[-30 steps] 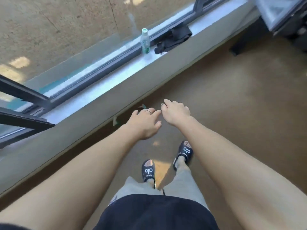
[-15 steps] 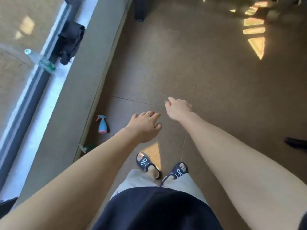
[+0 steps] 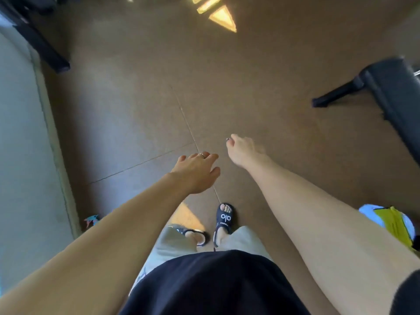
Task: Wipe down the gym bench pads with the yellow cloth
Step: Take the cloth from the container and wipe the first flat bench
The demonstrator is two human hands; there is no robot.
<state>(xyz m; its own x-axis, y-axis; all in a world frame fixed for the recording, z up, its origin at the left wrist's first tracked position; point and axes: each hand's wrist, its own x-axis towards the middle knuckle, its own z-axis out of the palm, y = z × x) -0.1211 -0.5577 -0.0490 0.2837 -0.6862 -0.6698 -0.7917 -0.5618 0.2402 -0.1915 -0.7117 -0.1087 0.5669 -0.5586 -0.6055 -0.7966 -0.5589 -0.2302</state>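
Both empty hands, left hand (image 3: 197,172) and right hand (image 3: 244,151), hang over the floor (image 3: 136,98); blurred bench (image 3: 395,94) right.

View swung right, gym bench (image 3: 395,92) and yellow cloth (image 3: 394,223) now visible

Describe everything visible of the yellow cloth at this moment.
The yellow cloth shows only in part at the lower right edge, behind the right forearm. It looks like soft, creased fabric, bright yellow, lying crumpled on something pale blue and white that cannot be identified. Neither hand touches it: the left hand and right hand are held out empty over the brown floor.
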